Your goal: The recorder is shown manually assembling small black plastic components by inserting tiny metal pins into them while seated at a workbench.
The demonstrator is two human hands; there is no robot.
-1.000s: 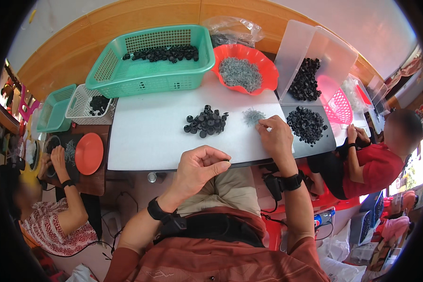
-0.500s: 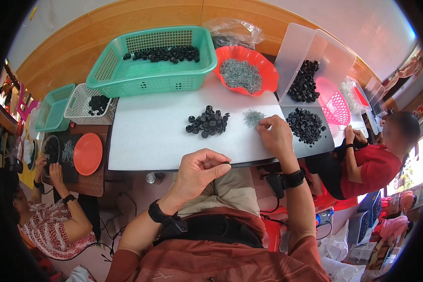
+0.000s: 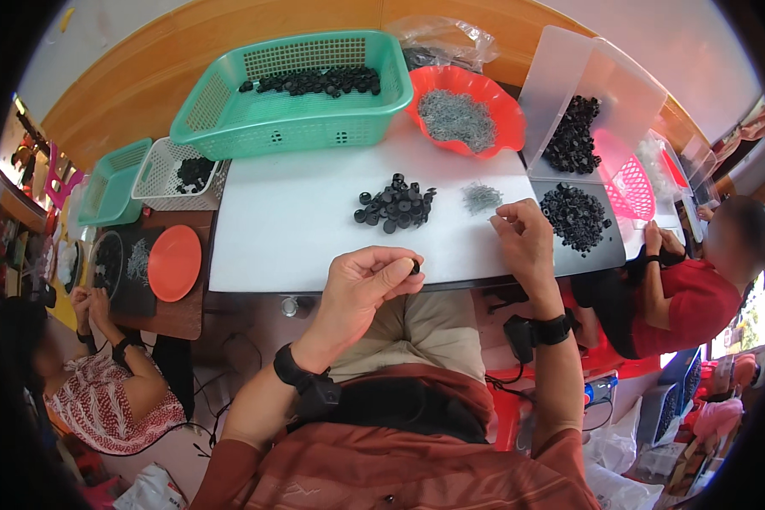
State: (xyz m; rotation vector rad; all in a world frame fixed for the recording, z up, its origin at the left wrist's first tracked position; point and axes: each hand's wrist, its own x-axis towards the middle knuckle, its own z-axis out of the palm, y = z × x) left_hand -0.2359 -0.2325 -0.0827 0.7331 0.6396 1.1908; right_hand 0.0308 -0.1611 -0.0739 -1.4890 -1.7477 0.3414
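My left hand [image 3: 367, 285] is just over the table's front edge, thumb and fingers pinched on a small round black cap [image 3: 415, 266]. Beyond it, on the white tabletop [image 3: 280, 229], lies a loose heap of black caps [image 3: 395, 206]. My right hand [image 3: 527, 242] is closed in a pinch beside a little pile of thin silvery metal pins [image 3: 482, 197]. Whatever its fingertips may hold is too small to make out. To the right of that hand, black small parts [image 3: 575, 218] are heaped on a dark surface.
Along the back stand a green basket [image 3: 289, 140] holding black parts, a red scalloped bowl [image 3: 512, 136] of metal pins and a clear bin [image 3: 561, 72] with black pieces. Co-workers sit at left [image 3: 115, 395] and right [image 3: 688, 293]. An orange plate [image 3: 175, 263] lies on the left table.
The view has shifted a little. My left hand has risen toward the tabletop, and its black cap shows more plainly. My right fingertips have drawn slightly back from the pin pile.
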